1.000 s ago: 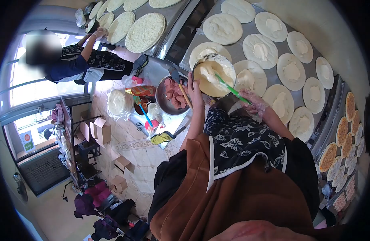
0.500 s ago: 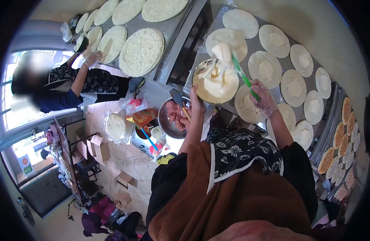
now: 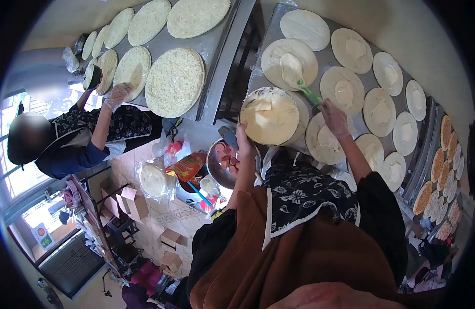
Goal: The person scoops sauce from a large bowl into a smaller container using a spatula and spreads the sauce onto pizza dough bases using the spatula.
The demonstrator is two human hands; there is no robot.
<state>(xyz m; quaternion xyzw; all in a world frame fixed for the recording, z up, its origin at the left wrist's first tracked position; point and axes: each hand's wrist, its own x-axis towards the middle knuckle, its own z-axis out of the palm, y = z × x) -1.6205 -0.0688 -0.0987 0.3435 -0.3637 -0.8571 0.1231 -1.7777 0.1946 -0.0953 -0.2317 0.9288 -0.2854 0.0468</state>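
My left hand [image 3: 244, 140] grips the rim of a bowl [image 3: 297, 125] of thick pale-yellow cream [image 3: 272, 121], tilted toward me. In a clear plastic glove, my right hand [image 3: 335, 118] is closed around the handle of a green spatula [image 3: 310, 95]. The spatula's tip lies at a dollop of cream [image 3: 290, 67] on a flat dough round [image 3: 309, 55], just beyond the bowl. Several other dough rounds, such as one [image 3: 342, 91] to the right, carry cream in their middles.
Dough rounds sit on a metal table [image 3: 320, 67]. Below left are a metal bowl [image 3: 212, 164] with pinkish pieces and an orange bag [image 3: 190, 166]. Another person [image 3: 93, 129] works at a second table [image 3: 217, 67] with topped rounds. Browned rounds [image 3: 423, 198] stand at far right.
The spatula has come down from above the bowl onto the dough round behind it, where cream now lies. The bowl has shifted slightly left and toward me.
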